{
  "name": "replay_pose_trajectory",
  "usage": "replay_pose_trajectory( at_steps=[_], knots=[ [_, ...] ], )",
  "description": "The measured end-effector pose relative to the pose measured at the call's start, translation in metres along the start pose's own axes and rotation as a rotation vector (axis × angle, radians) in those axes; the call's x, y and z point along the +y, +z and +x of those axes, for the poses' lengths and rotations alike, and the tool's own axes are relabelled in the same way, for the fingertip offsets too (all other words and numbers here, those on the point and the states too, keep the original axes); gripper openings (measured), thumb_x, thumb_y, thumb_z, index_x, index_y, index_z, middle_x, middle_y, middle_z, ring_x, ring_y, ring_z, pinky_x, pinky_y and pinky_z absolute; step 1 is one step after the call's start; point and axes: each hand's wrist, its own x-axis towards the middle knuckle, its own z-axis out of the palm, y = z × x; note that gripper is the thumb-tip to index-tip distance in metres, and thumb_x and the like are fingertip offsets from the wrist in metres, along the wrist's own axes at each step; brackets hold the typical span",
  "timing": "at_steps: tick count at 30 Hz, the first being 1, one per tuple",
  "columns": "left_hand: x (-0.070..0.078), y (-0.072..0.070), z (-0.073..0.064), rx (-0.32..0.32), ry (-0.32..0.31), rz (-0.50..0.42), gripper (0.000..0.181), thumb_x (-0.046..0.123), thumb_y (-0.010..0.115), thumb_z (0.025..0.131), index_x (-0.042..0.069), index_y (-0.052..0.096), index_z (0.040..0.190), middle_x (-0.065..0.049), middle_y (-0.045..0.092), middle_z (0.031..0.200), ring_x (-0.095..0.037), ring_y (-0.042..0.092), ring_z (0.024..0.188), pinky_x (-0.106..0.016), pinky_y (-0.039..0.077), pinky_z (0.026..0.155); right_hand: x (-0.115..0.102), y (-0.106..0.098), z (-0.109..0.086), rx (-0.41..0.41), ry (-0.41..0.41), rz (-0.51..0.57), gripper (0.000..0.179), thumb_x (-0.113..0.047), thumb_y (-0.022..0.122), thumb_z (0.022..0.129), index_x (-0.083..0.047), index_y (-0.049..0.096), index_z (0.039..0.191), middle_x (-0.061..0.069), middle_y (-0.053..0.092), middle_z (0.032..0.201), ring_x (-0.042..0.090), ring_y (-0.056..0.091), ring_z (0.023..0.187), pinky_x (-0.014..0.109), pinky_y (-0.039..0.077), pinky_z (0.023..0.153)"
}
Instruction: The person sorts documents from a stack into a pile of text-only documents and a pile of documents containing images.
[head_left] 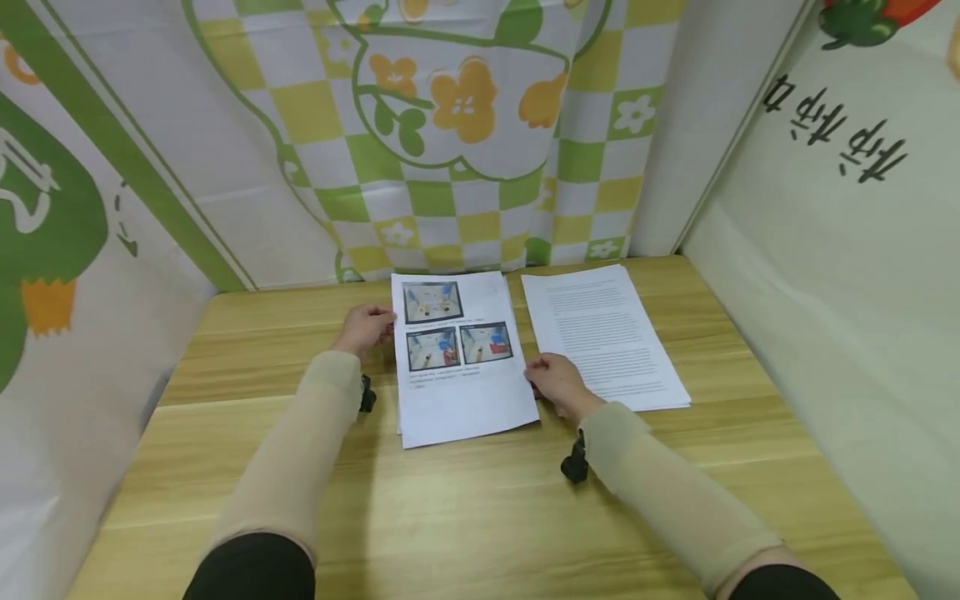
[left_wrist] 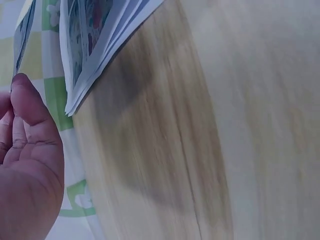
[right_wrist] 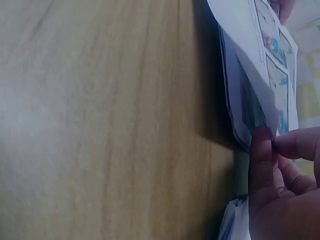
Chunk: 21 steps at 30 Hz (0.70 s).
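Observation:
A printed sheet of paper with three colour pictures and a few text lines is held up above a stack of sheets. On its left edge, my left hand pinches it between thumb and fingers. The right edge is pinched by my right hand. In the right wrist view the sheet stands apart from the pages below, which also carry pictures. To the right lies a second pile of text-covered paper, close beyond my right hand.
The papers are near the back of a wood-grain table. A checked, flower-patterned cloth hangs behind it. Pale printed walls rise on both sides.

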Motion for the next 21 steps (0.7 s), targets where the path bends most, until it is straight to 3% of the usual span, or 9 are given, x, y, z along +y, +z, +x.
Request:
replay_pose_trajectory(
  at_steps=[9,16,21],
  knots=[
    [-0.001,0.011,0.008,0.034,0.009,0.015,0.024,0.011,0.055,0.098,-0.006,0.056,0.115,-0.008,0.056,0.095,-0.013,0.055,0.072,-0.036,0.052,0.077,-0.007,-0.008,0.002,0.017,-0.098,-0.333,0.018,-0.016,0.058,0.093,-0.001,0.065,0.099,0.007,0.064,0.077,0.016,0.059,0.064,0.027,0.048,0.06],
    [-0.004,0.02,0.011,0.052,0.008,0.014,0.032,0.013,0.053,0.099,-0.007,0.056,0.124,-0.01,0.057,0.098,-0.011,0.054,0.07,-0.026,0.051,0.065,-0.009,-0.008,0.003,-0.002,-0.06,-0.285,0.019,-0.014,0.056,0.093,0.001,0.065,0.099,0.008,0.063,0.079,0.015,0.059,0.064,0.025,0.049,0.061],
    [-0.007,0.023,0.011,0.06,0.015,0.07,0.033,0.008,0.051,0.098,-0.007,0.055,0.126,-0.015,0.056,0.108,-0.014,0.053,0.077,-0.027,0.051,0.066,-0.008,-0.004,0.005,0.025,-0.033,-0.259,0.018,-0.014,0.057,0.093,0.001,0.065,0.099,0.009,0.063,0.083,0.014,0.059,0.065,0.023,0.048,0.058]
  ],
)
